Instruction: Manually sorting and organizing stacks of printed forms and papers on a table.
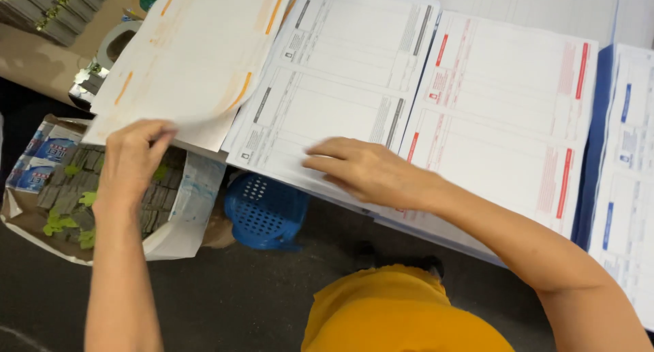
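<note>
Our left hand [133, 158] pinches the lifted corner of an orange-striped sheet [194, 52], raised off its stack; our right hand [371, 171] lies flat, fingers spread, holding nothing, on the grey-striped stack [334, 86]. Red-striped [504, 114] and blue-striped stacks [630, 154] wait untouched on the worktop.
</note>
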